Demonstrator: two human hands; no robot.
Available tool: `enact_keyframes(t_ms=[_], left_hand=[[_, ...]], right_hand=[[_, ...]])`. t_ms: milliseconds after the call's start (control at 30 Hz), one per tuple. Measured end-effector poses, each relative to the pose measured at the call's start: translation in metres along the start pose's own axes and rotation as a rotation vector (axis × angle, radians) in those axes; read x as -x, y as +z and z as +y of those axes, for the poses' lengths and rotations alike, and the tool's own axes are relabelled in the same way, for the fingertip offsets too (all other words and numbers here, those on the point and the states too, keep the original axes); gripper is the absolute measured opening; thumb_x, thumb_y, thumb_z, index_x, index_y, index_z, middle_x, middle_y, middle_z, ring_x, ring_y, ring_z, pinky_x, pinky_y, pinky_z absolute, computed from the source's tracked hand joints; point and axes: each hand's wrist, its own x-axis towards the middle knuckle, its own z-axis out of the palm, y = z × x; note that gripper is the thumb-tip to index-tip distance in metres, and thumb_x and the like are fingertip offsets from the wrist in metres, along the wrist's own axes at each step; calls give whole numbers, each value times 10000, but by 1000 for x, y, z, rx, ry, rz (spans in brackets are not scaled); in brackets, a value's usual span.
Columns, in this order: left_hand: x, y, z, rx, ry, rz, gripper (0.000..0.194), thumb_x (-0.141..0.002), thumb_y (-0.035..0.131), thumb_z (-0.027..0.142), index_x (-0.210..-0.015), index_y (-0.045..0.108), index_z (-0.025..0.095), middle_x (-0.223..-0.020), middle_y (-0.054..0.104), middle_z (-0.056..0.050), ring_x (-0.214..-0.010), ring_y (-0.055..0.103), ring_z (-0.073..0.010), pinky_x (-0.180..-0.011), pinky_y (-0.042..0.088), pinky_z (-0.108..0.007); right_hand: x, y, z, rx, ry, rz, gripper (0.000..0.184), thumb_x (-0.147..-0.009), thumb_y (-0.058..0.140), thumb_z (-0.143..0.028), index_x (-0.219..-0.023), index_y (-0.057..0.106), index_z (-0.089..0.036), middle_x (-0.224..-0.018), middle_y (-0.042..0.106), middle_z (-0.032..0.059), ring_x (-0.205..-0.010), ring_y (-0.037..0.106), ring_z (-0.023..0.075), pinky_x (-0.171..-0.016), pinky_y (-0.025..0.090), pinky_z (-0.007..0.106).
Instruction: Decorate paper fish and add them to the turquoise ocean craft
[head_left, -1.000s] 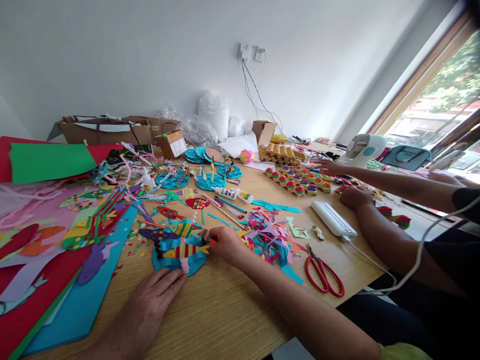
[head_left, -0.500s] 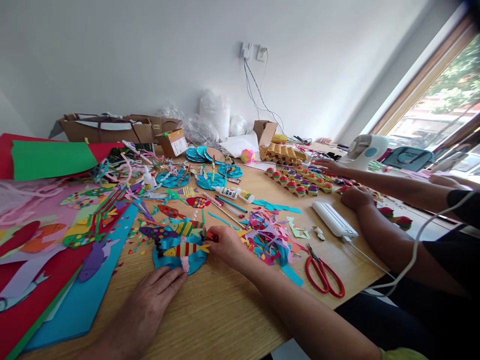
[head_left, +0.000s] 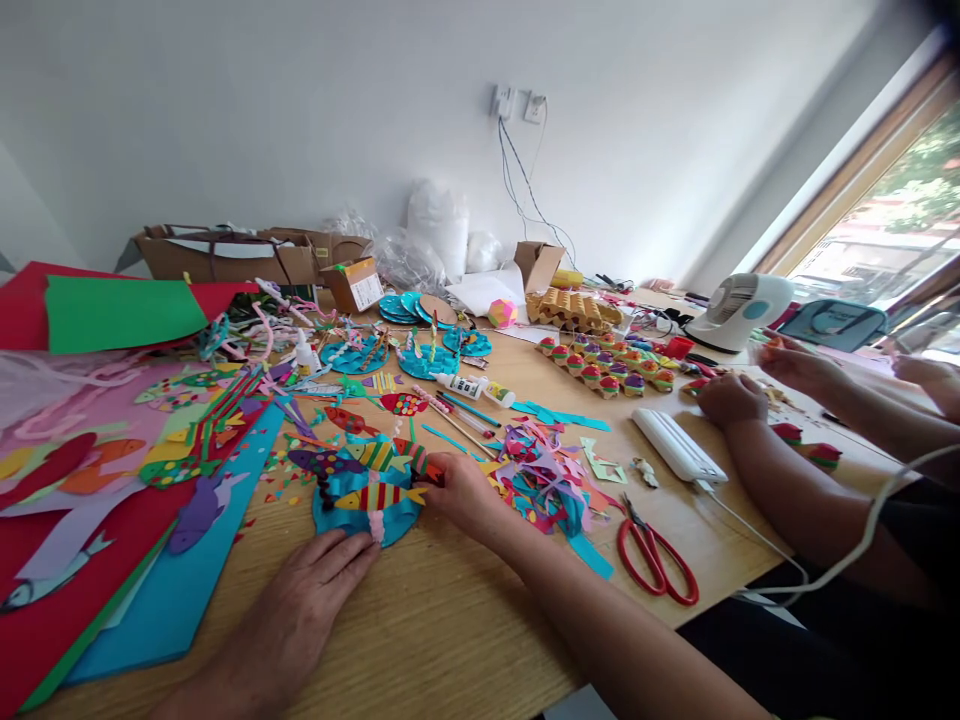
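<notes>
Resting flat in the head view, the left hand point(head_left: 300, 590) had its fingers extended and grasping nothing, their tips at the near edge of a blue disc point(head_left: 409, 522) on the table point(head_left: 420, 620); the right hand point(head_left: 466, 498), at the disc's right side, appeared to have its fingers pinched on the tail end of a red striped fish point(head_left: 414, 458), though the exact contact was hidden; that fish stood over the disc's far right edge, beyond a yellow-and-red striped fish point(head_left: 381, 497); as a judgement, a light pinch suited such a thin piece best, since squeezing might have creased it; steady left fingertips would have stopped the disc sliding, and the right knuckles needed to clear the neighbouring fish; red-handled scissors point(head_left: 651, 558) lay well apart.
</notes>
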Motion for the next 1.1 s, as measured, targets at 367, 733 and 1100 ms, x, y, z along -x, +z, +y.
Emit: enact_keyframes(t_ms=[367,733,1100], left_hand=[[-6,-7,3,8,24,-37,562,-724,359,-6,-1210,572,181,-1167,643,-20,-1018,573,-192,-869,514,-300],[-12,-16,10,20,-43,-160,554,-756,337,-50,-1214,554,171,-1203,619,-12,-1029,546,-174,-880,500,-296],[-12,-13,9,73,-51,-143,492,-788,352,-44,-1191,562,148,-1177,625,-32,-1028,539,-182,-881,506,-320]], right_hand=[[5,-10,-3,27,57,2,40,-694,615,-138,-701,585,-164,-672,584,-10,-620,493,116,-557,316,208],[67,-23,-20,81,154,-83,106,-771,539,-129,-708,603,-185,-716,635,23,-673,569,155,-596,377,241],[89,20,-52,-90,40,-131,128,-774,544,-71,-765,639,-157,-787,644,32,-730,575,128,-657,395,199]])
